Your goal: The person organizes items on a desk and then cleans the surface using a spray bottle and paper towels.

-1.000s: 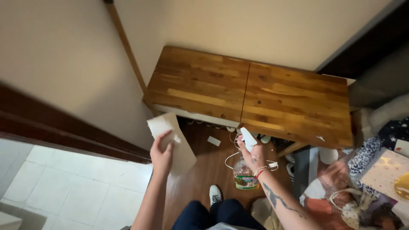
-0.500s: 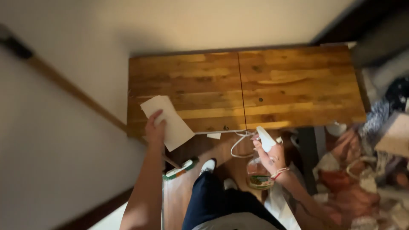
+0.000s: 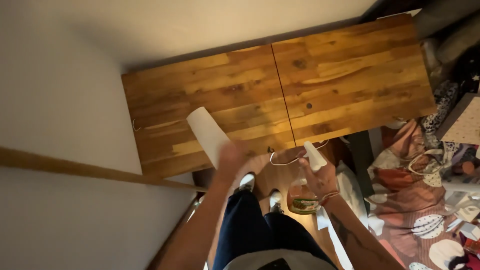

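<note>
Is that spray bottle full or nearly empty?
Partly filled: the spray bottle in the right hand shows orange liquid low down.

A single head-worn camera looks almost straight down from standing height, tilted slightly forward toward a wall across the top of the frame. A wooden tabletop (image 3: 280, 100) fills the upper centre, seen from above. The wearer's own arms and legs enter from the bottom edge, close to the lens. Wood floor (image 3: 265, 175) shows at lower centre, clutter at right. No second view exists.
</note>
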